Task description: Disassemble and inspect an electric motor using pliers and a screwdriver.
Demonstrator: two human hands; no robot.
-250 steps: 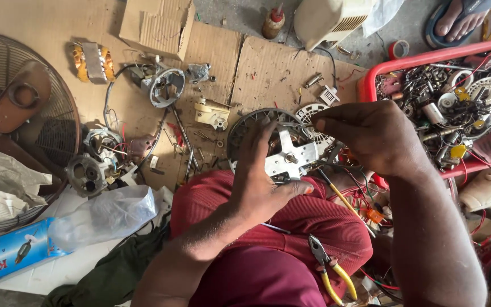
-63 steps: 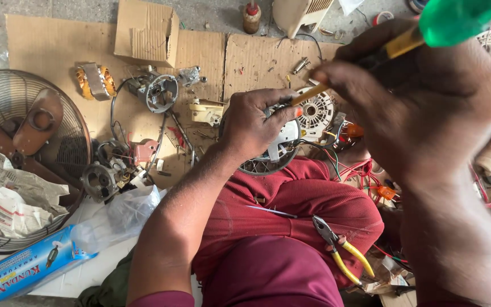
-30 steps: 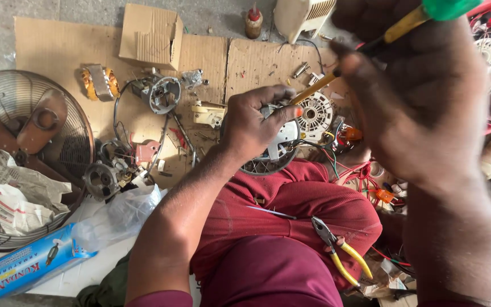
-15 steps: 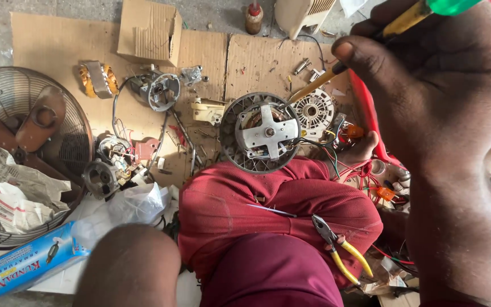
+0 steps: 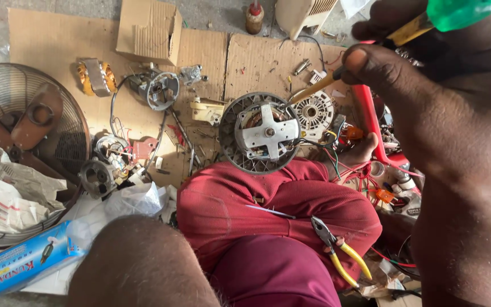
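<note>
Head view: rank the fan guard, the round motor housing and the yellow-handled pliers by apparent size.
1. Fan guard, largest, though cut off at the frame edge.
2. Round motor housing.
3. Yellow-handled pliers, smallest, though nearer the camera.

View: single head-worn camera; no second view to overlap with.
Position: above a seated person's lap, red-trousered legs [image 5: 268,227] at bottom centre.
Facing: steeply down and a little forward, onto cardboard sheets [image 5: 58,42] laid on the floor.
Nearness: very close to the right hand [image 5: 427,96], which fills the upper right and blurs; the left forearm [image 5: 137,267] bulks large at the bottom edge.
Mid-range: round fan motor [image 5: 262,133] on the knees, sharp and central.
Far edge: cardboard box [image 5: 149,28] and small bottle [image 5: 254,14] at top.
Left margin: fan guard [image 5: 7,91], cut off by the frame.
Right margin: red crate [image 5: 370,122], mostly hidden behind the hand.
</note>
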